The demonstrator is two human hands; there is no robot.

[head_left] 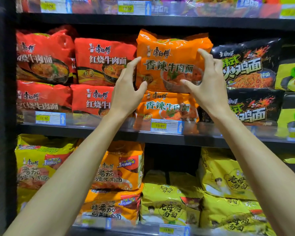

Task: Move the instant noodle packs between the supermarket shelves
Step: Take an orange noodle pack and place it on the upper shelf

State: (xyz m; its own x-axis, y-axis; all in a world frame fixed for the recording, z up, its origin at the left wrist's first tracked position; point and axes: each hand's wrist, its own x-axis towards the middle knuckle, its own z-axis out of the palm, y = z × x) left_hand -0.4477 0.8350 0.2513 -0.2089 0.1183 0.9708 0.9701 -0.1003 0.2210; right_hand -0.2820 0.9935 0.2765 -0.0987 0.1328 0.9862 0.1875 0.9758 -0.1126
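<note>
Supermarket shelving of black metal (160, 23) fills the view, with two bare forearms reaching up from the bottom corners toward the middle shelf. Both hands grip the upper glossy orange plastic noodle multipack (172, 60), which sits upright on top of a second, matching orange noodle multipack (167, 108). The left hand (126, 92) has its fingers spread, thumb pressed near the upper pack's lower left corner and fingertips curled around its left edge. The right hand (209, 84) is also spread wide, thumb pressing the pack's front low down and fingers wrapped over its right edge.

The held pack is wedged closely: red plastic noodle packs (104, 60) touch its left side, and black plastic noodle packs with flame artwork (249, 65) crowd its right side. A narrow dark gap shows between the pack's crinkled top seam and the underside of the shelf above. A clear plastic rail with a yellow-and-white price label (166, 126) runs along the front lip of the middle shelf.

On the shelf below, yellow and orange noodle packs (119, 172) stand at left and yellow packs (228, 183) at right. Between them, directly under the held pack, is a dark open space (172, 159) above a lower-sitting yellow pack (170, 206).
</note>
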